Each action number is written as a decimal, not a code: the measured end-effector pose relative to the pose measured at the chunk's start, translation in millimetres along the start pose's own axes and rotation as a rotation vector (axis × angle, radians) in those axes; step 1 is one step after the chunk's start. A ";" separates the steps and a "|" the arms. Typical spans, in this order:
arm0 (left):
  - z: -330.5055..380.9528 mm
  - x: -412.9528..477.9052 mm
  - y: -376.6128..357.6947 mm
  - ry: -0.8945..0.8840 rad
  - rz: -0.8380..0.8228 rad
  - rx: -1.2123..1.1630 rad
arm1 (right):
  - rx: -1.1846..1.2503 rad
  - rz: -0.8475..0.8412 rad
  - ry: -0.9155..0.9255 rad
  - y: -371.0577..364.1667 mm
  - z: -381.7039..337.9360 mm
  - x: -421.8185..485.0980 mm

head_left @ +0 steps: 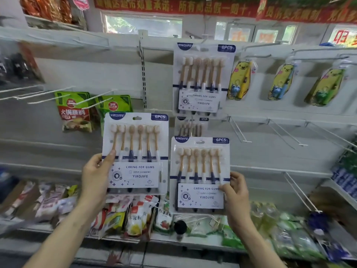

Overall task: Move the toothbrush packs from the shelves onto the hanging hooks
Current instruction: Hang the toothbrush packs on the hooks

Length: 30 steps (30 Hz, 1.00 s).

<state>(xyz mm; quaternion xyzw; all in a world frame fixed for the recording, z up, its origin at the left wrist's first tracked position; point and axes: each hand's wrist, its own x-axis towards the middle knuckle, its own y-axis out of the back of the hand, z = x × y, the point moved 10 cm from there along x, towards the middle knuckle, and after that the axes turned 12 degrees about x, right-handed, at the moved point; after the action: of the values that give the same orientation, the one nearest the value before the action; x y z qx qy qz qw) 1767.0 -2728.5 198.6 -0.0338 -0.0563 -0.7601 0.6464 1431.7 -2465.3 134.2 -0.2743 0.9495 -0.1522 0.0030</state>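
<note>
My left hand (95, 175) grips a six-piece toothbrush pack (136, 151) by its lower left edge, thumb over the front, and holds it upright in front of the shelving. My right hand (236, 192) pinches a second identical pack (200, 171) at its lower right edge. That pack's hang hole sits at a hook just below another pack (191, 126), which is mostly hidden behind it. A further pack (202, 78) hangs on an upper hook near the top rail.
Bare white wire hooks (239, 130) jut out at right and at left (46, 93). Yellow bear-shaped kids' toothbrush packs (239, 80) hang upper right. Green sauce pouches (75, 111) hang at left. The bottom shelf (173, 240) carries several bagged goods.
</note>
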 end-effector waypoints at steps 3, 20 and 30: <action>-20.6 -6.7 2.6 0.034 -0.018 0.016 | -0.011 0.020 -0.050 9.5 28.5 -12.9; -53.2 -15.8 17.8 0.114 0.066 0.050 | 0.099 -0.004 -0.153 -23.0 81.4 25.1; -64.1 -13.0 8.7 0.141 0.094 0.106 | 0.117 -0.046 -0.130 -41.1 77.7 64.6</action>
<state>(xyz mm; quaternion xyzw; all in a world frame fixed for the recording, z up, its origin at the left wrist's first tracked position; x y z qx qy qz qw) 1779.1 -2725.4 133.7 0.0512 -0.0493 -0.7253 0.6848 1405.1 -2554.3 77.0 -0.3046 0.9303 -0.1890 0.0774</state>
